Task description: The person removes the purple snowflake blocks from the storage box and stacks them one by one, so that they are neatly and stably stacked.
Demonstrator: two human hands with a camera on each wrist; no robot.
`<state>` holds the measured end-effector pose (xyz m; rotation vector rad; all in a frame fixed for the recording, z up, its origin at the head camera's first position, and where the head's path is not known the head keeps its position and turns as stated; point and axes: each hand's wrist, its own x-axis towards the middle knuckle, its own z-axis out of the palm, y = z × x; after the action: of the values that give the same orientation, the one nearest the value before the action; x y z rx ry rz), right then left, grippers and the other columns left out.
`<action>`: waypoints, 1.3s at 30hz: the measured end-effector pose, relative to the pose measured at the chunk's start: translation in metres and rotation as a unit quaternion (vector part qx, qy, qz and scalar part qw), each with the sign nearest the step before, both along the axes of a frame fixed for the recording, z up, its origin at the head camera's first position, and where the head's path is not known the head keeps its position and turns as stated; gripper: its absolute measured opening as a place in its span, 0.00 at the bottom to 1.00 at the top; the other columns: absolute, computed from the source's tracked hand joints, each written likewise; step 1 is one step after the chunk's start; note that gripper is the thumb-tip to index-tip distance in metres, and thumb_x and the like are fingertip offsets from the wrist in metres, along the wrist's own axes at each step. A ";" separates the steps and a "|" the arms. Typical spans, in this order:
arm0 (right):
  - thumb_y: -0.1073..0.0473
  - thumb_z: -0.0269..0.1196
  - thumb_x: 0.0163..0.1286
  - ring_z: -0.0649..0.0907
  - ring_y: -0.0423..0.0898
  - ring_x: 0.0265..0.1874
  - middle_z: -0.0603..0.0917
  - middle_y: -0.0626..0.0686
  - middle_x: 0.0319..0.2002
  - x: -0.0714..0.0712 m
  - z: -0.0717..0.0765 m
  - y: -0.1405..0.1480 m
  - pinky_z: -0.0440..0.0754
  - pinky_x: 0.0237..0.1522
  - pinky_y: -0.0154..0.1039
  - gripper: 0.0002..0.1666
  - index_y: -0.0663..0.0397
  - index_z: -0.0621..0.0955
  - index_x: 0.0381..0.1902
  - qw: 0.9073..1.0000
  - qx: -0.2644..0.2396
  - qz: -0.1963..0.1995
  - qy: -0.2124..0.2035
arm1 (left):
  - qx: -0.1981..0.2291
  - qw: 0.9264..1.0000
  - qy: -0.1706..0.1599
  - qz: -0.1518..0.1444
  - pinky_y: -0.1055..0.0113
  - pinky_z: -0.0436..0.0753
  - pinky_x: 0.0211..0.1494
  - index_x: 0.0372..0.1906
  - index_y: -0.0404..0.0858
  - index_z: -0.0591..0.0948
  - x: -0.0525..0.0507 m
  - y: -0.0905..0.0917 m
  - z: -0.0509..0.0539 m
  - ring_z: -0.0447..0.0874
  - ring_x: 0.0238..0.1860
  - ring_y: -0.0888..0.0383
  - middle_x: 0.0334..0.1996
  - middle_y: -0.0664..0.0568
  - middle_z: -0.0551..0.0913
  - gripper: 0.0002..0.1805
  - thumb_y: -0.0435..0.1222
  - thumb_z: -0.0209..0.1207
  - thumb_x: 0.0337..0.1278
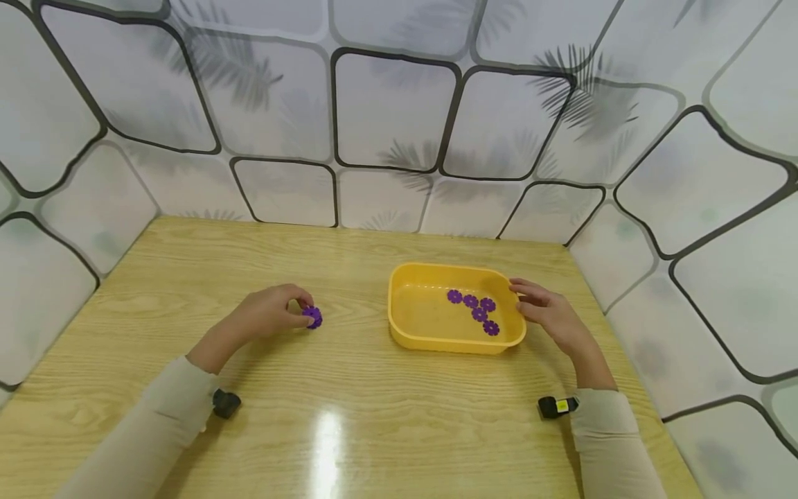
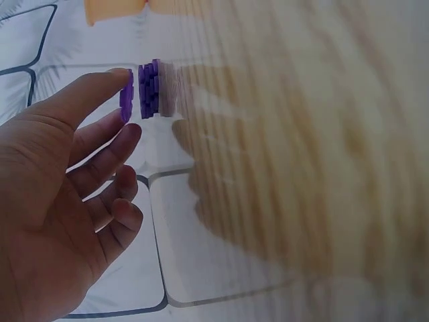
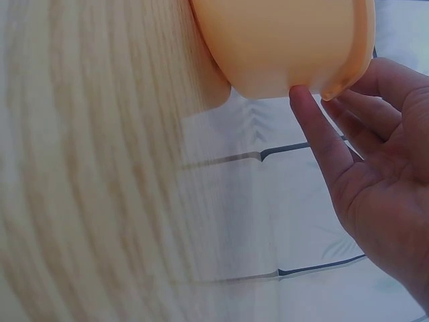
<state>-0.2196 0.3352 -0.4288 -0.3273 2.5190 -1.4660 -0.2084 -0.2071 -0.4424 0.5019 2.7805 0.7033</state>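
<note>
A thin purple flower-shaped disc [image 2: 126, 97] is pinched between thumb and finger of my left hand [image 1: 264, 315]. Just beneath it, a short stack of similar purple discs [image 2: 149, 89] sits on the table, with a narrow gap between in the left wrist view. My right hand [image 1: 557, 322] holds the right end of a yellow tray [image 1: 445, 344], its fingers at the rim; the right wrist view has a fingertip against the tray's outer wall [image 3: 288, 54]. Several purple discs [image 1: 479, 314] lie flat inside the tray, toward its right side.
The wooden table [image 1: 374, 416] extends around the tray and both hands. A patterned wall covering [image 1: 393, 111] rises behind the table and along both sides. A dark device is strapped at each wrist, over pale sleeves.
</note>
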 end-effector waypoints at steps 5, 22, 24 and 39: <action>0.53 0.57 0.79 0.66 0.60 0.73 0.58 0.54 0.79 0.000 0.000 -0.001 0.77 0.56 0.27 0.30 0.57 0.69 0.74 1.000 0.002 0.000 0.000 | -0.012 1.000 0.008 -0.008 0.57 0.78 0.44 0.52 0.46 0.84 0.001 -0.001 -0.001 0.81 0.43 0.57 0.47 0.55 0.86 0.20 0.50 0.68 0.59; 0.52 0.57 0.79 0.66 0.59 0.73 0.58 0.54 0.79 -0.003 0.002 0.000 0.78 0.57 0.29 0.31 0.57 0.69 0.74 1.000 0.011 0.000 0.001 | 0.006 1.000 0.002 -0.007 0.61 0.76 0.38 0.62 0.44 0.80 -0.008 0.008 0.020 0.78 0.39 0.56 0.54 0.51 0.83 0.26 0.52 0.62 0.65; 0.51 0.57 0.79 0.66 0.59 0.73 0.58 0.54 0.79 -0.003 0.003 0.000 0.78 0.57 0.28 0.31 0.57 0.69 0.74 1.000 0.011 0.000 0.001 | 0.023 1.000 0.000 -0.015 0.61 0.76 0.37 0.64 0.43 0.79 -0.013 0.017 0.028 0.78 0.39 0.56 0.55 0.50 0.82 0.27 0.51 0.63 0.65; 0.53 0.57 0.79 0.67 0.59 0.73 0.59 0.54 0.79 0.000 0.002 -0.001 0.78 0.56 0.27 0.30 0.57 0.69 0.74 1.000 0.008 -0.006 -0.006 | 0.054 0.990 0.035 -0.123 0.59 0.80 0.47 0.64 0.46 0.79 -0.045 0.114 0.052 0.80 0.45 0.57 0.58 0.52 0.81 0.27 0.52 0.63 0.65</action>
<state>-0.2200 0.3345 -0.4265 -0.3013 2.5265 -1.4454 -0.2538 -0.0933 -0.3902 0.8894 2.6880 0.7944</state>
